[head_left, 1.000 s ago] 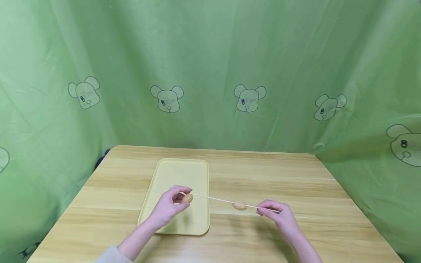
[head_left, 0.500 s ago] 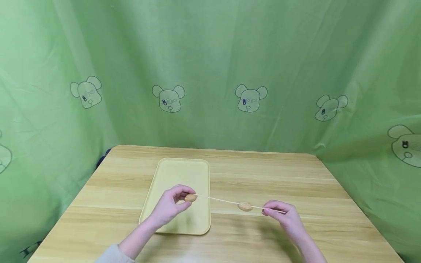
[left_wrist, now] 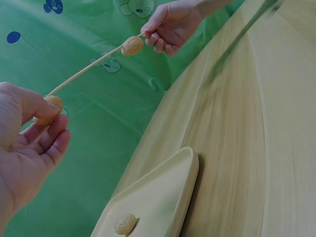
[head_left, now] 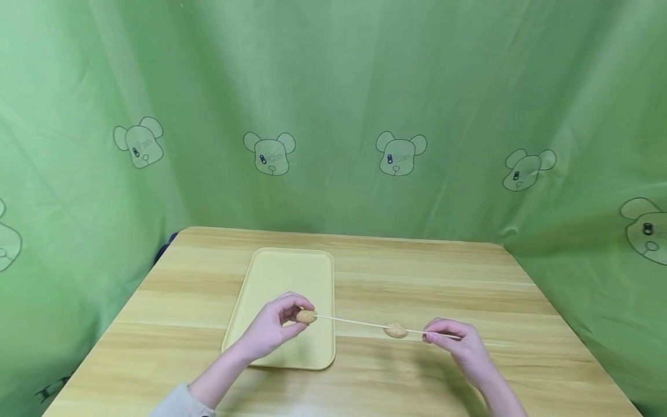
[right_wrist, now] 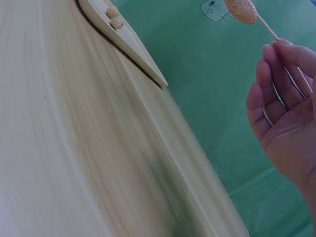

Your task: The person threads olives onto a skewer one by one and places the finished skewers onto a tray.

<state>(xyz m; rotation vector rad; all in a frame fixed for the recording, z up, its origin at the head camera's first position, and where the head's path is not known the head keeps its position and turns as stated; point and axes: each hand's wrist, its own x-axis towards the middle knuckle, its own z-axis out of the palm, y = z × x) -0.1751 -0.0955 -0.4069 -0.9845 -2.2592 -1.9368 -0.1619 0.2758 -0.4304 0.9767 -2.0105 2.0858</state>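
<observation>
My left hand (head_left: 271, 329) pinches a brown, oval, wrinkled ball (head_left: 307, 316) between thumb and fingers, above the tray. The tip of a thin wooden skewer (head_left: 354, 321) meets this ball; I cannot tell whether it has pierced it. A second such ball (head_left: 395, 330) is threaded on the skewer, close to my right hand (head_left: 461, 343). That hand pinches the skewer's right part between thumb and fingertips, clearest in the right wrist view. The left wrist view also shows the skewer running between both balls, over the table.
A pale yellow tray (head_left: 289, 259) lies on the left half of the wooden table (head_left: 417, 269). On it the left wrist view shows a loose ball (left_wrist: 125, 224); the right wrist view shows two balls (right_wrist: 116, 23). Green curtain (head_left: 333, 116) with bear heads surrounds the table.
My right hand has moved right with the skewer and its ball. The skewer tip has drawn back from beside the left hand's ball to its right face; my left hand has shifted slightly right.
</observation>
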